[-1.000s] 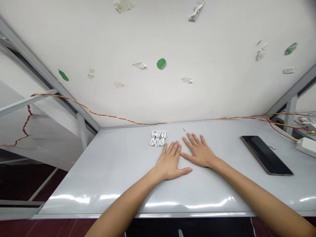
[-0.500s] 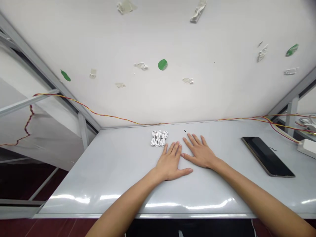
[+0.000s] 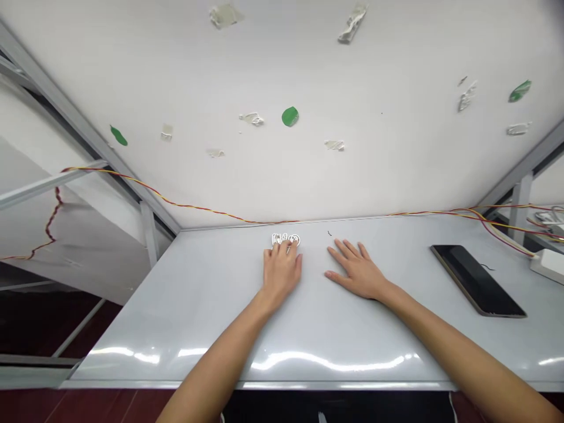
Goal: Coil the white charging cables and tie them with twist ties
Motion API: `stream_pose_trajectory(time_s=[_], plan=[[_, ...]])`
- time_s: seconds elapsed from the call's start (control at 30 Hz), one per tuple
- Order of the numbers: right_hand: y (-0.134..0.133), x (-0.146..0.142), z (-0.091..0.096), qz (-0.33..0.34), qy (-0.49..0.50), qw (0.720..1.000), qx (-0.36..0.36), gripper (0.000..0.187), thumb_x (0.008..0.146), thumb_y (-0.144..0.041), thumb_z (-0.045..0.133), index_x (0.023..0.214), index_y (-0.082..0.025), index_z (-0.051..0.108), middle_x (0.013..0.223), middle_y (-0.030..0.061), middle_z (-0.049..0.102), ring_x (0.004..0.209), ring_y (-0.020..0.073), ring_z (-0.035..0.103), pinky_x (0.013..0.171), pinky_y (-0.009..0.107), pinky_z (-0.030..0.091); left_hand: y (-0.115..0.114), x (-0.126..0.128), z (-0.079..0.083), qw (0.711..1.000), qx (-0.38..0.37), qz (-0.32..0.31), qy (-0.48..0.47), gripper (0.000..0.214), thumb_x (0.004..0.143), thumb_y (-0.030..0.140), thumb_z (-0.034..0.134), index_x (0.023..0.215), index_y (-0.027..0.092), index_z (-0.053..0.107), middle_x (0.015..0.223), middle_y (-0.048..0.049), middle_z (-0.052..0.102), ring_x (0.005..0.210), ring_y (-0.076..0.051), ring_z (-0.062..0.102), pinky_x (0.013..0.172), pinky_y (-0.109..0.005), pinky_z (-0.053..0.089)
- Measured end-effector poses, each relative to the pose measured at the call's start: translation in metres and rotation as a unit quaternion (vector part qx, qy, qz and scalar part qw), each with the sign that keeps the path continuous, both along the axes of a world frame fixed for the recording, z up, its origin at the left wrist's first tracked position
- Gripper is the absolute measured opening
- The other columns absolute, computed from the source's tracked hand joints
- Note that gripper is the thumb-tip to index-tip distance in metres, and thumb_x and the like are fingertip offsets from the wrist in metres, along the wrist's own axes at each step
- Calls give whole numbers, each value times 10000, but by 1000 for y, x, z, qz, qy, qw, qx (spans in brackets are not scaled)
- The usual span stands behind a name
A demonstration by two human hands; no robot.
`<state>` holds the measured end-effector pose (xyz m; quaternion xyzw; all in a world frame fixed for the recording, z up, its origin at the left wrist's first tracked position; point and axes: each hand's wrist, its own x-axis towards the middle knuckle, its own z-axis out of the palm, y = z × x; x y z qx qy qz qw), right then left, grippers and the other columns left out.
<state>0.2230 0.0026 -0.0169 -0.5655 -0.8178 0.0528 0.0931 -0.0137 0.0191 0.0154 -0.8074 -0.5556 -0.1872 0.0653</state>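
Coiled white cables (image 3: 278,238) lie in a small bundle on the grey metal shelf (image 3: 198,282), below the wall. My left hand (image 3: 282,267) is over their near half, fingers bent down onto the coils and thumb along the right side. The near loops are hidden under my fingers. To the right, my right hand (image 3: 355,270) rests flat on the shelf with its fingers spread and holds nothing. A short black twist tie (image 3: 329,233) lies just beyond its fingertips.
A dark phone or tablet (image 3: 478,281) lies on the right, a thin black tie (image 3: 487,267) beside it. A white power strip (image 3: 549,264) sits at the right edge. Red and yellow twisted wires (image 3: 198,207) run along the wall. Metal posts (image 3: 150,232) frame the left side.
My left hand has moved left and forward from beside my right hand onto the white cables, and its fingers have curled. My right hand stays in place.
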Motion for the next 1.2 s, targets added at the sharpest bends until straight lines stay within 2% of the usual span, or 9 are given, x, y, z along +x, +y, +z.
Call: stream_pose_trajectory(time_s=[0.1,0.2,0.33,0.4,0.53,0.67,0.87,1.03,1.2], plan=[[0,3,1,2,36,999,20,733,935,-681,352,1482,-200,438,1572,149,357,1458,354,298,1172,618,179,11,-9,-1,999,-12,26,18,277,956,337,500,1150,204,646,1144,-114,643,1051,-286,558,853,-424,387],[0,3,5,-5,106,992,61,556,973,-546,402,1382,-198,545,1444,136,535,1339,300,485,1160,558,270,11,-8,-2,999,-31,6,9,216,944,295,505,996,206,694,1030,-85,670,1006,-257,583,857,-410,390],[-5,-6,11,-5,211,974,81,355,976,-426,446,1169,-232,673,1180,83,703,1053,243,657,960,422,490,-4,7,-5,995,-69,-62,-36,216,919,315,542,1034,220,698,994,-67,680,937,-226,618,853,-384,424],[-7,-12,13,14,229,971,63,310,970,-396,461,1096,-238,697,1075,70,728,941,229,674,868,389,515,-12,15,-7,991,-79,-97,-45,237,924,337,535,1063,223,689,1004,-65,680,918,-219,626,833,-374,442],[-10,-21,13,50,223,972,49,257,947,-301,482,1025,-238,719,988,64,738,903,226,668,845,380,496,-23,26,-9,986,-84,-138,-34,242,937,342,511,1054,214,679,994,-73,679,892,-215,632,796,-358,465],[-8,-20,15,47,210,975,48,245,922,-226,480,921,-235,725,866,43,729,800,200,653,777,343,484,-25,27,-9,986,-83,-144,-23,233,941,330,503,1039,206,674,994,-78,672,874,-216,632,763,-353,486],[-8,-21,18,29,213,976,38,193,871,-211,518,802,-221,698,776,23,701,722,176,627,698,297,469,-25,26,-9,984,-75,-160,1,250,963,313,454,1039,206,668,981,-82,667,864,-214,627,743,-343,492],[-3,-11,19,-25,239,969,52,169,814,-224,520,773,-213,684,775,35,701,712,183,636,679,292,481,-24,24,-6,987,-89,-136,7,240,948,287,463,1032,214,676,973,-77,674,855,-217,628,722,-335,485],[13,26,19,-183,270,944,58,167,757,-279,537,750,-214,690,783,40,726,742,207,670,714,315,502,-19,17,-2,991,-99,-95,10,242,935,282,466,1019,224,685,957,-70,673,859,-215,628,702,-320,478]])
